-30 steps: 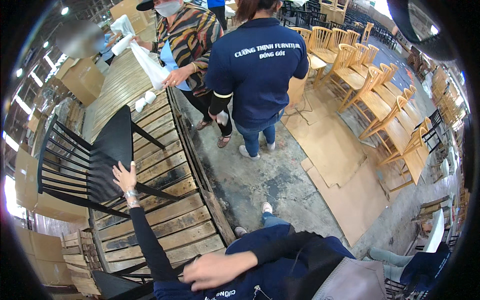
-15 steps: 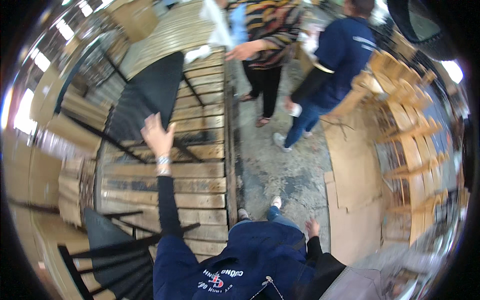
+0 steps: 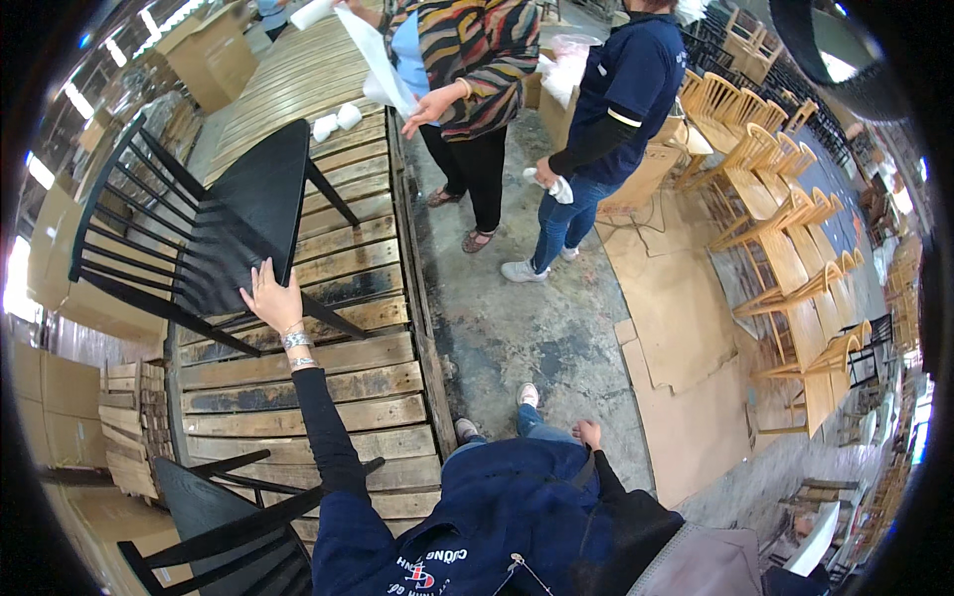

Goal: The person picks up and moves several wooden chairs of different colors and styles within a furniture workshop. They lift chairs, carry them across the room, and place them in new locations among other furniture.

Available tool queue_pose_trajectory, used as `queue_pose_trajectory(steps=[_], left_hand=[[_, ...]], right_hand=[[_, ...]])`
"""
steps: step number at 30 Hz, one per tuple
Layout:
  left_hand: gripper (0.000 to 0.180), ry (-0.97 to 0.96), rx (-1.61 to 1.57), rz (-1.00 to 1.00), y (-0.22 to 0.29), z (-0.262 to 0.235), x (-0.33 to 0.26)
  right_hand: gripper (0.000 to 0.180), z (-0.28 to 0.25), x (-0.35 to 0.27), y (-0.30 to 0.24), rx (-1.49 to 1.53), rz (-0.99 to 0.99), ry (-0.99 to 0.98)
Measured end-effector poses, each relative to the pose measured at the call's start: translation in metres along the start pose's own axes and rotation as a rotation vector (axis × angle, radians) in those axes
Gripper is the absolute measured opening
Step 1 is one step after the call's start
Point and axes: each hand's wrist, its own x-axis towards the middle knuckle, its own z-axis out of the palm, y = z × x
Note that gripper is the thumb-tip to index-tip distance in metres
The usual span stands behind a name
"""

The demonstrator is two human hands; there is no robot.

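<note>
A black wooden chair (image 3: 243, 204) with a spindle back stands on a slatted wooden platform (image 3: 348, 392). My left hand (image 3: 273, 298) lies on the near edge of its seat, fingers spread and holding nothing. Bracelets circle that wrist. A second black chair (image 3: 214, 517), partly cut off, is at the lower left beside my left arm. My right hand (image 3: 588, 433) hangs at my side above the concrete floor, its fingers loosely curled, with nothing visible in them.
White rolls (image 3: 338, 121) lie on the platform past the chair. Across it, a person in a patterned top (image 3: 462, 60) holds a white sheet; another in navy (image 3: 626, 89) holds a white cloth. Light wooden chairs (image 3: 795, 288) line the right. Cardboard (image 3: 676, 328) covers some floor.
My view has shifted, bringing the whole black chair into sight. My left hand stays at its seat. The right hand's fingers have curled in. The two people appear farther left.
</note>
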Motion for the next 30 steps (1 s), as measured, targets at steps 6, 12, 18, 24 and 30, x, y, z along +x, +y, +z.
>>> queue_pose_trajectory(steps=[6, 12, 18, 24, 30], left_hand=[[0.041, -0.008, 0.013, -0.022, -0.007, 0.005, -0.004], [0.041, -0.041, 0.017, -0.030, -0.008, 0.003, -0.005], [0.041, -0.001, -0.002, -0.028, -0.009, 0.006, -0.006], [0.042, -0.009, -0.025, -0.011, -0.011, 0.006, -0.007], [0.042, -0.024, -0.017, -0.024, -0.015, 0.015, -0.008]], right_hand=[[0.030, 0.009, -0.036, -0.048, -0.068, -0.074, -0.062], [0.031, 0.009, -0.032, -0.029, 0.080, 0.026, -0.026], [0.031, 0.008, -0.037, -0.029, 0.018, 0.043, 0.001], [0.034, 0.009, -0.043, -0.027, 0.084, 0.027, -0.020], [0.038, 0.007, -0.043, -0.024, -0.008, 0.074, -0.004]])
